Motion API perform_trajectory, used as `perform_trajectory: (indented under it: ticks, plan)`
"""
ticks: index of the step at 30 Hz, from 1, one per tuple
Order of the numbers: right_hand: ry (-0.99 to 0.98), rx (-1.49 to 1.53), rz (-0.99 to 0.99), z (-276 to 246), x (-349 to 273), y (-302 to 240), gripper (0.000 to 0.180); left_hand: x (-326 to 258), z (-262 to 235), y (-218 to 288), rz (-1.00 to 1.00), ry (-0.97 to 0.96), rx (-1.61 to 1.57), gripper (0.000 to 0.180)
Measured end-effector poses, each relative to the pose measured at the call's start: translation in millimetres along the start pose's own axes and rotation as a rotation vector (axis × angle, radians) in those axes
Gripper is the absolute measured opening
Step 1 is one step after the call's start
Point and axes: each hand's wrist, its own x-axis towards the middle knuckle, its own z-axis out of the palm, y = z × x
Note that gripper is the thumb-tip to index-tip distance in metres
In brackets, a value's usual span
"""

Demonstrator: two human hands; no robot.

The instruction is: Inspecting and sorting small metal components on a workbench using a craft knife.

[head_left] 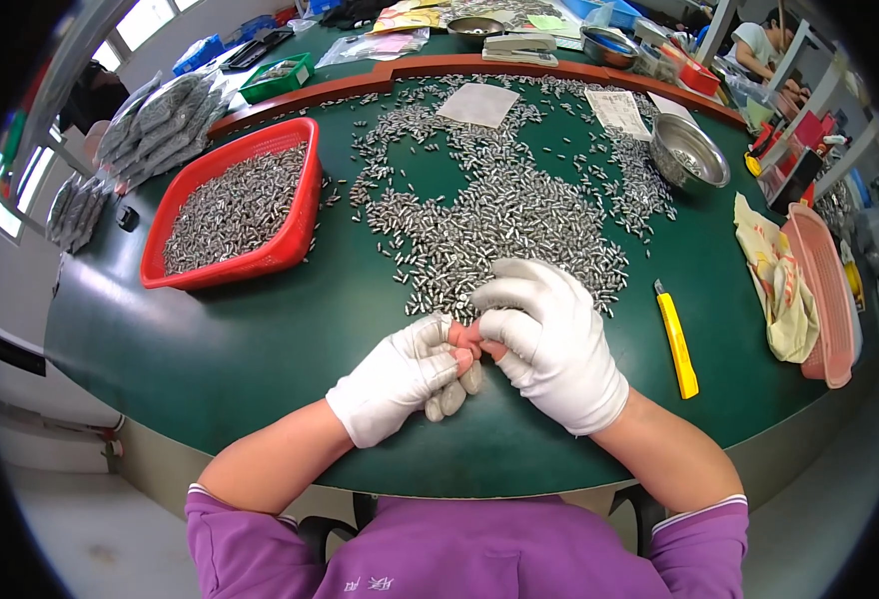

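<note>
Both my hands wear white gloves with bare fingertips. My left hand and my right hand meet fingertip to fingertip over the green table, just in front of a wide spread of several small metal pieces. The fingers of both hands are curled and pinched together at the meeting point. What lies between the fingertips is too small to make out. The near edge of the metal pile touches the fingers of my right hand.
A red basket full of the same metal pieces stands at the left. A yellow utility knife lies to the right, beside a cloth and a pink tray. A steel bowl sits at the back right.
</note>
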Motion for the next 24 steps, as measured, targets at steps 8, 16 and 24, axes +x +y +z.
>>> perform_trajectory:
  ticks: [8,16,24]
  plan:
    - [-0.003,-0.189,0.125,-5.3,-5.3,7.5,0.024,0.8,-2.5,-3.9,0.075,-0.024,0.018,0.030]
    - [-0.081,-0.223,0.156,-2.9,-7.3,6.4,0.016,2.0,-3.1,-2.5,0.077,-0.011,-0.156,0.030]
    - [-0.127,-0.237,0.173,-2.7,-7.5,3.6,0.011,1.2,-4.3,-2.6,0.074,-0.013,-0.214,0.031]
